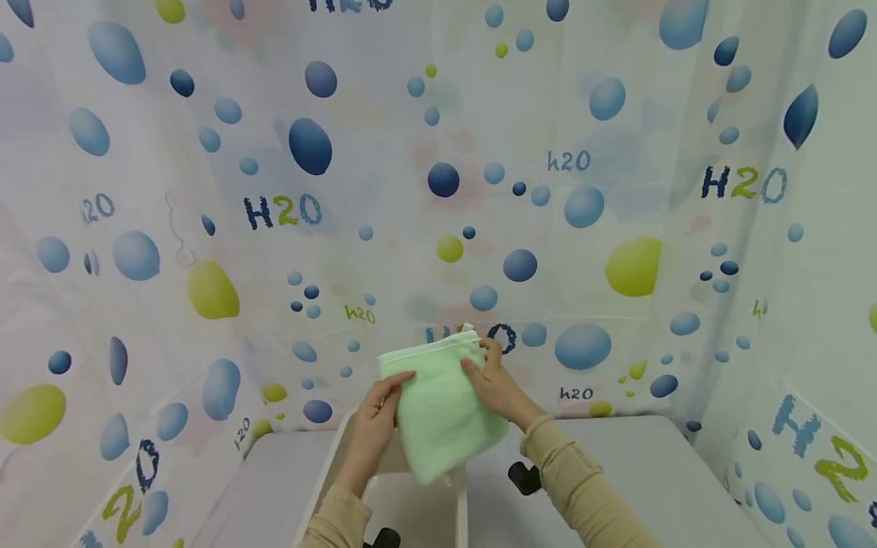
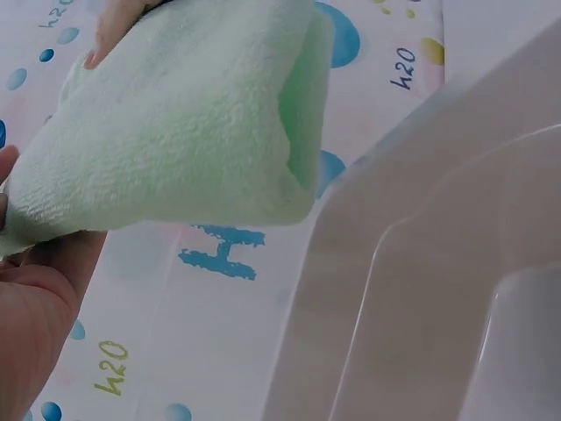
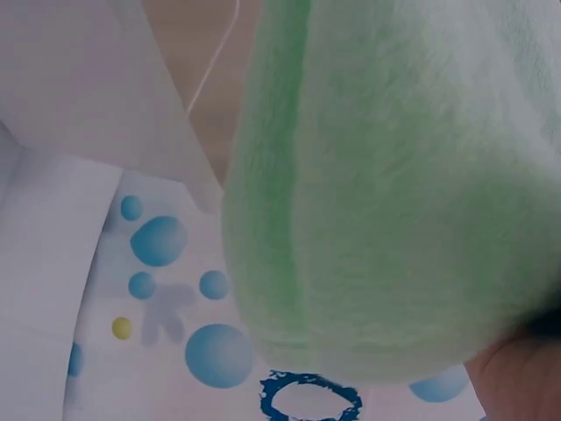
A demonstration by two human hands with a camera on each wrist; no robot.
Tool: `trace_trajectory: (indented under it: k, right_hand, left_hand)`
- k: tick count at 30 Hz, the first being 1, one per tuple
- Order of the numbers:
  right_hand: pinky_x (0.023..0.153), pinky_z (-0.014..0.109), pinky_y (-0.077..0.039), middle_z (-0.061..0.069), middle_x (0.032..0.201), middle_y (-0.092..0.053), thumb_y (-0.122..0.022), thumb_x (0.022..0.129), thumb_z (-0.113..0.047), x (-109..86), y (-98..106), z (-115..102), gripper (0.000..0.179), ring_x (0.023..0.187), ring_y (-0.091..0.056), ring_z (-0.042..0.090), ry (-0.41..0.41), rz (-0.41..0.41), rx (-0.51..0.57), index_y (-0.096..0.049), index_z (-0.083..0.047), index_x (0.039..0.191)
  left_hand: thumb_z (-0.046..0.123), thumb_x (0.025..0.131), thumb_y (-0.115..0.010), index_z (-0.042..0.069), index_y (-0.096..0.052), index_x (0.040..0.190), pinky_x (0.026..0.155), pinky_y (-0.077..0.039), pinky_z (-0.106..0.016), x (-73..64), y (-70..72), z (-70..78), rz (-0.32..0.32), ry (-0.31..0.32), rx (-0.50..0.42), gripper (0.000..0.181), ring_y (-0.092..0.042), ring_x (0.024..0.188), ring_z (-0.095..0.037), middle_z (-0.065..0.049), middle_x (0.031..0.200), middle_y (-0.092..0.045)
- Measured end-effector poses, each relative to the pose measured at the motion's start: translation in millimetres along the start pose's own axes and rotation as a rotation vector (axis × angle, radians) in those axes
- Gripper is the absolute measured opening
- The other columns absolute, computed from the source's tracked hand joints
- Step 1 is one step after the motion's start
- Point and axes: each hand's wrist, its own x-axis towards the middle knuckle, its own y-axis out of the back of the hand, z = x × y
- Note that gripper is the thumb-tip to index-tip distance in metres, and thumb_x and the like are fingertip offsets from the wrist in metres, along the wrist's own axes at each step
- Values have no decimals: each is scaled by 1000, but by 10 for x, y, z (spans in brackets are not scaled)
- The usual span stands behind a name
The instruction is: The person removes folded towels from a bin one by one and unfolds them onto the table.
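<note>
A folded light green towel (image 1: 445,407) hangs in the air between both hands, above a white basin. My left hand (image 1: 375,426) pinches its left edge near the top, the thumb and fingers gripping the cloth. My right hand (image 1: 495,384) grips the upper right corner, where a small white tag (image 1: 468,327) sticks up. In the left wrist view the towel (image 2: 193,123) shows its folded layers, with part of the left hand (image 2: 39,298) at the lower left. The towel (image 3: 394,193) fills much of the right wrist view; the right hand (image 3: 526,377) shows only at the corner.
The white basin (image 1: 461,502) stands on a light grey table (image 1: 617,464). Dark wrist mounts (image 1: 524,479) show by the sleeves. A curtain (image 1: 384,251) printed with bubbles and H2O lettering surrounds the table at the back and sides.
</note>
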Motion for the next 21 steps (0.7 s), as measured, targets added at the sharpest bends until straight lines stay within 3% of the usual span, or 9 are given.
trace_trajectory:
  k: [5,13,18,21]
  right_hand:
    - [92,49,-36,26,136,-31,-31,92,-44,-29,87,145,45,118,-42,38,53,20,12,-12,-15,122]
    - [77,39,-44,17,121,-48,-35,94,-33,-148,287,267,39,93,-54,27,132,52,-1,-17,-22,127]
    - [89,49,-39,14,134,-38,-35,94,-32,-207,413,320,31,115,-45,34,203,28,-27,-33,-25,124]
    - [95,52,-34,7,140,-32,-35,93,-35,-263,490,356,31,125,-35,32,184,-26,12,-38,-30,124]
  left_hand:
    - [16,94,-38,26,-61,105,57,-38,-20,34,-57,10,-16,17,-4,27,-42,69,-13,-4,96,-47]
    - [23,91,-46,26,-53,117,66,-45,-25,58,-195,15,-103,53,-25,27,-47,84,-15,-4,123,-43]
    - [24,83,-58,25,-44,127,72,-45,-27,64,-258,21,-209,23,-18,46,-44,95,-21,-10,126,-35]
    - [23,79,-63,31,-36,131,75,-43,-28,66,-293,28,-285,18,19,60,-39,101,-25,-10,123,-31]
